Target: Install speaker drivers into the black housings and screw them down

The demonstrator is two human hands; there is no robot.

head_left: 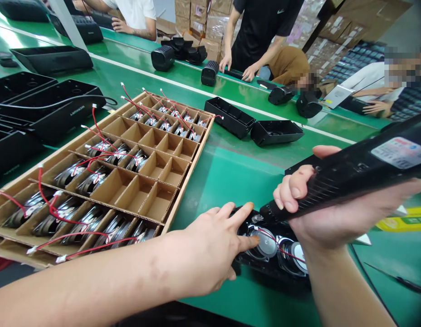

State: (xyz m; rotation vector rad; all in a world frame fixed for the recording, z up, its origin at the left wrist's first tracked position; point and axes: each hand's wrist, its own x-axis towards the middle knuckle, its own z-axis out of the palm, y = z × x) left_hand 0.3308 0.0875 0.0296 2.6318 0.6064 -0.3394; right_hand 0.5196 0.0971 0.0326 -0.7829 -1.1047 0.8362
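My right hand (299,200) is wrapped around a black electric screwdriver (353,172) with a white label on its body. The driver slants down to the left, its nose over a black speaker housing (275,268). My left hand (213,250) lies on the housing's left end, fingers stretched and spread, touching it beside the driver's nose. Set in the housing are two round speaker drivers, one silver-coned speaker (266,243) and another speaker (297,256), with red wires across them. The driver's bit and any screw under it are hidden.
At left, a divided cardboard tray (145,197) holds several speakers with red leads. Black housings (74,102) lie beyond it. Two open black shells (231,117) sit ahead on the green bench. Several co-workers work across the bench. A yellow-green item (406,219) lies at right.
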